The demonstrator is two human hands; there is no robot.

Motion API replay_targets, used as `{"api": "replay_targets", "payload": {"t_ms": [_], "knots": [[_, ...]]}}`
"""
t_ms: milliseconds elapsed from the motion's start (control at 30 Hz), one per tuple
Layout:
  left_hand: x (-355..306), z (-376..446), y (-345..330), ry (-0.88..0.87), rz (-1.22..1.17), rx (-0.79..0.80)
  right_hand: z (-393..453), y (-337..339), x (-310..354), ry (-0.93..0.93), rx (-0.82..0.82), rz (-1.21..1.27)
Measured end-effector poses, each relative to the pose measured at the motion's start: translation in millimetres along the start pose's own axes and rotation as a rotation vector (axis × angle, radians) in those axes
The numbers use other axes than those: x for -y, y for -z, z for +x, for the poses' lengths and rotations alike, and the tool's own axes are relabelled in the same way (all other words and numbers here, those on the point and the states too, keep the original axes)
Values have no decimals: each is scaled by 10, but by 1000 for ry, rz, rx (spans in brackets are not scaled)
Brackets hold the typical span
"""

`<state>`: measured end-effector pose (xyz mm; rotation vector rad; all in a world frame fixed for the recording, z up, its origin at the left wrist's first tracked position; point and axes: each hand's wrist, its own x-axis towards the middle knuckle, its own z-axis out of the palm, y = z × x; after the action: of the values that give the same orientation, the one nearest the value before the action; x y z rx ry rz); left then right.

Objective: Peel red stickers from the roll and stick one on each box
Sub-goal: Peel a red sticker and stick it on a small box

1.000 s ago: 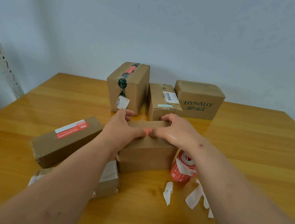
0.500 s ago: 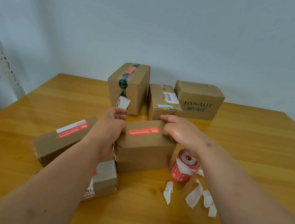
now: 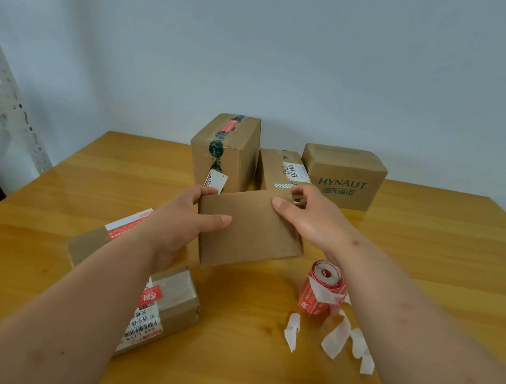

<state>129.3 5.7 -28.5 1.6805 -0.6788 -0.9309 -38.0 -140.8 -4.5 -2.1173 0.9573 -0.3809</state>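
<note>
Both hands hold a plain brown box (image 3: pixel 251 231) lifted and tilted above the table centre. My left hand (image 3: pixel 182 219) grips its left end, thumb across the face turned to me. My right hand (image 3: pixel 308 215) grips its upper right corner. The red sticker on this box is hidden from view. The red sticker roll (image 3: pixel 322 290) stands on the table just right of the box, under my right forearm. A long box with a red sticker (image 3: pixel 97 239) lies to the left, partly behind my left arm.
A taped parcel with labels (image 3: pixel 168 304) lies near the front left. Three boxes stand at the back: a tall one (image 3: pixel 227 153), a small one (image 3: pixel 281 169) and a HYNAUT box (image 3: pixel 345 175). White backing strips (image 3: pixel 337 337) lie by the roll. A white rack (image 3: pixel 4 115) stands at left.
The hands finished smoothing the red sticker on the box top, moved to its ends, then lifted and tipped the box so the stickered face turned away.
</note>
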Motion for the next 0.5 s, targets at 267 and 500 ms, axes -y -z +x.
{"api": "replay_targets", "payload": {"t_ms": [267,500], "knots": [[-207,215,56,113,157,-328,60,166,-72,56,393,335],[-199,177,67,298,115,-152,145,15,-53,-112,177,-113]]}}
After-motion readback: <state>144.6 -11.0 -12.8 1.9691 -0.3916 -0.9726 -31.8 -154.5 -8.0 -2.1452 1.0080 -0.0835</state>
